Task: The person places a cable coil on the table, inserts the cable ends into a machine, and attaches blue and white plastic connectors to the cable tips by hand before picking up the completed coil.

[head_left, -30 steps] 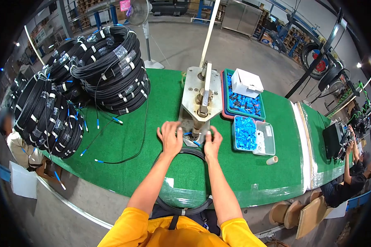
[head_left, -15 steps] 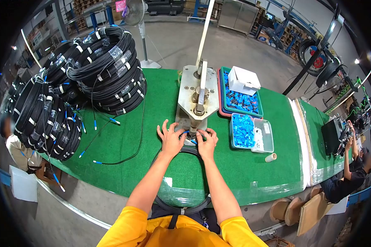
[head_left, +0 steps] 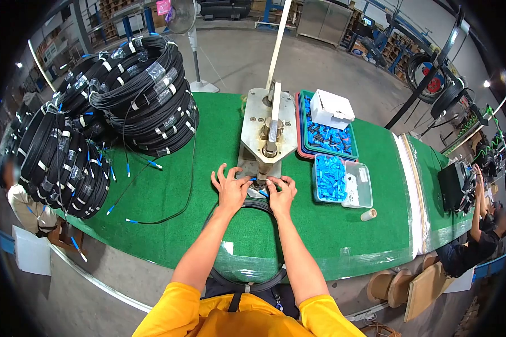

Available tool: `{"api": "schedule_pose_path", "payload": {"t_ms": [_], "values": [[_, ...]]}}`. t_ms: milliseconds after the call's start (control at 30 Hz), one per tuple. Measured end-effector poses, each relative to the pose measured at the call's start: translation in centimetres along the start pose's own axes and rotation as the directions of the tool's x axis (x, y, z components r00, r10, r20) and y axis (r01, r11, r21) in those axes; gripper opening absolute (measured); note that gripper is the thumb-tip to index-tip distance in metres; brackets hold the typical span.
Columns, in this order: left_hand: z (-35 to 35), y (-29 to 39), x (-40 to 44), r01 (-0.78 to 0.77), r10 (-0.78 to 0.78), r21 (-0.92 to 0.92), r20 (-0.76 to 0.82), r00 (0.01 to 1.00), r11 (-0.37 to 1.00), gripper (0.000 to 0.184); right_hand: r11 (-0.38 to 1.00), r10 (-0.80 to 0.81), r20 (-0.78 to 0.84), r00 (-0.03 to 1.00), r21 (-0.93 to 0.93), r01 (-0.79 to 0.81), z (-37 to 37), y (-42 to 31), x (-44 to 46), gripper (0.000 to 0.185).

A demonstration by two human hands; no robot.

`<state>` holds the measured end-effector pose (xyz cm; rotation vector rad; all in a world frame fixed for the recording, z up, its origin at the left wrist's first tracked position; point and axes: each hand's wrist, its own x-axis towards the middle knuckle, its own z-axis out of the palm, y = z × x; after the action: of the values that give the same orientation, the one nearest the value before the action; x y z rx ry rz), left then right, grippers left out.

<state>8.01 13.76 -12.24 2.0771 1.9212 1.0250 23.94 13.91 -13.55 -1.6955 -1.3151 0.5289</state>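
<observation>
Head view: at one press [head_left: 269,126], the left hand [head_left: 231,189] pinches one blue connector [head_left: 253,179]; the right hand [head_left: 281,195] curls its fingers beside another, grip unclear.

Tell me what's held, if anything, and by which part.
Left grip: a small blue connector, seemingly pinched at its left end. Right grip: fingertips close under the press, hold unclear.

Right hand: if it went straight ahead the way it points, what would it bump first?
Probably the metal press's lower post, close to the right hand's fingertips, though depth is unclear.
</observation>
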Motion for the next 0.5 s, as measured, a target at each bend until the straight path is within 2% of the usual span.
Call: {"api": "schedule_pose_path", "payload": {"t_ms": [33, 67, 100, 167, 200, 267, 300, 333, 400, 433, 500], "values": [[-0.4, 0.0, 0.0, 0.014, -0.014, -0.009, 0.025, 1.000, 1.000, 0.028, 1.000, -0.024, -0.029, 0.999, -0.004, 0.024, 0.2, -0.1, -0.1, 0.017], [-0.6, 0.2, 0.2, 0.013, -0.013, -0.006, 0.024, 1.000, 1.000, 0.028, 0.999, -0.048, -0.058, 0.997, -0.010, 0.047, 0.3, -0.1, -0.1, 0.019], [-0.7, 0.3, 0.4, 0.037, -0.040, -0.057, -0.057, 0.998, 0.998, 0.043, 0.999, -0.049, -0.057, 0.997, -0.010, 0.048, 0.5, 0.4, 0.1, 0.019], [-0.6, 0.1, 0.4, 0.069, -0.090, -0.114, -0.190, 0.978, 0.991, 0.083, 0.972, -0.001, -0.215, 0.977, 0.228, 0.052, 0.4, 1.6, 0.7, 0.024], [-0.4, -0.3, 0.3, 0.068, -0.088, -0.113, -0.187, 0.978, 0.991, 0.083, 0.972, 0.002, -0.216, 0.976, 0.228, 0.048, 0.3, 1.7, 0.5, 0.024], [0.3, -0.8, 0.2, 0.150, -0.185, -0.145, -0.275, 0.943, 0.978, 0.083, 0.950, 0.103, -0.175, 0.979, 0.308, -0.045, -0.1, 1.8, 0.5, 0.026], [0.3, -0.7, 0.2, 0.134, -0.169, -0.143, -0.272, 0.948, 0.981, 0.070, 0.965, 0.089, -0.183, 0.979, 0.259, -0.040, -0.1, 1.7, 0.3, 0.024], [0.2, -0.7, 0.0, 0.132, -0.167, -0.142, -0.274, 0.947, 0.981, 0.070, 0.965, 0.088, -0.184, 0.979, 0.261, -0.037, 0.0, 1.5, 0.2, 0.024], [-0.1, -0.5, -0.2, 0.042, -0.048, -0.046, -0.143, 0.989, 0.998, 0.052, 0.989, -0.085, -0.199, 0.976, 0.098, 0.106, 0.1, 1.1, 0.0, 0.026], [-0.1, -0.2, -0.2, 0.051, -0.058, -0.063, -0.118, 0.991, 0.997, 0.030, 0.987, -0.074, -0.161, 0.984, 0.129, 0.095, 0.1, 0.9, -0.1, 0.028], [-0.1, -0.1, -0.2, 0.028, -0.032, -0.042, -0.095, 0.995, 0.999, 0.025, 0.989, -0.124, -0.130, 0.984, 0.065, 0.134, 0.1, 0.6, -0.3, 0.028]]}}
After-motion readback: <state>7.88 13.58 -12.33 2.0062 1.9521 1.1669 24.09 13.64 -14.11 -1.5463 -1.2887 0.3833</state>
